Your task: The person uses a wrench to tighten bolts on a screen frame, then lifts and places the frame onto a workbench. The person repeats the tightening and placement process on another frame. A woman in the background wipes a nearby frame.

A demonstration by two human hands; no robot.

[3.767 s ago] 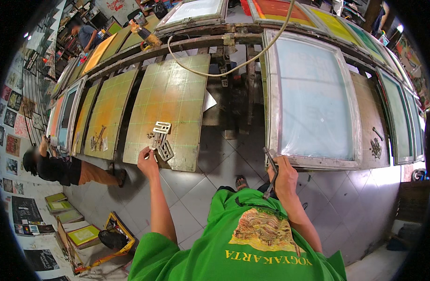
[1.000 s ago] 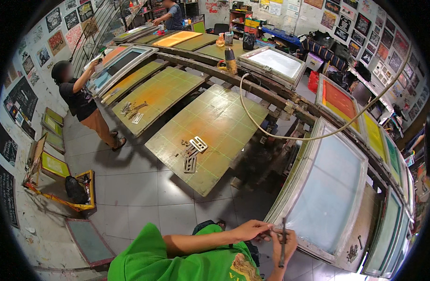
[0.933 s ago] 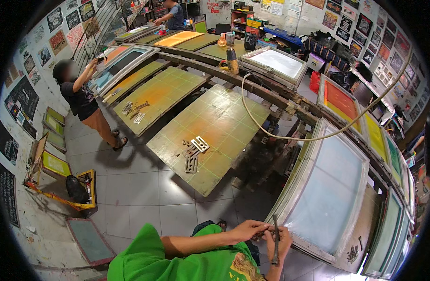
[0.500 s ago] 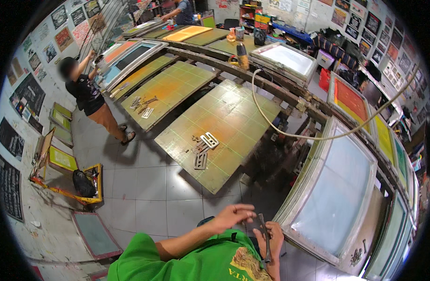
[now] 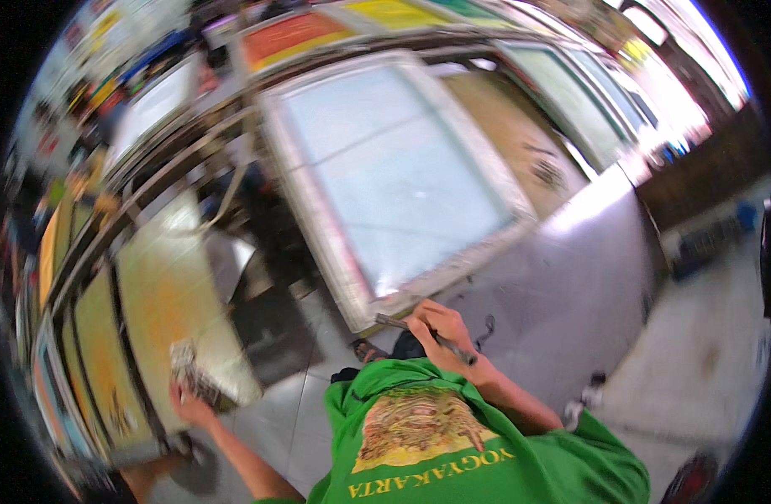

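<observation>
My right hand (image 5: 446,338) is closed around a dark metal wrench (image 5: 392,322), a slim bar held in front of my chest, near the corner of a large white-framed screen (image 5: 402,168). My left hand (image 5: 190,406) reaches out to the lower left, at the edge of a greenish-yellow flat board (image 5: 171,281). Slotted metal brackets (image 5: 184,359) lie on that board, right beside my left fingers. Motion blur smears this hand, so I cannot tell whether its fingers touch or grip a bracket.
More flat boards (image 5: 99,361) stand in a row at the left. A beam (image 5: 171,160) runs along their far ends, with a pale hose (image 5: 230,185) near it. Small metal parts (image 5: 547,172) lie on a brown board at the right. Another person's leg (image 5: 146,477) shows at lower left.
My view has swung to the right. My left hand has left its place near the wrench and stretched out to the brackets. The wrench stays in my right hand, now tilted more sideways.
</observation>
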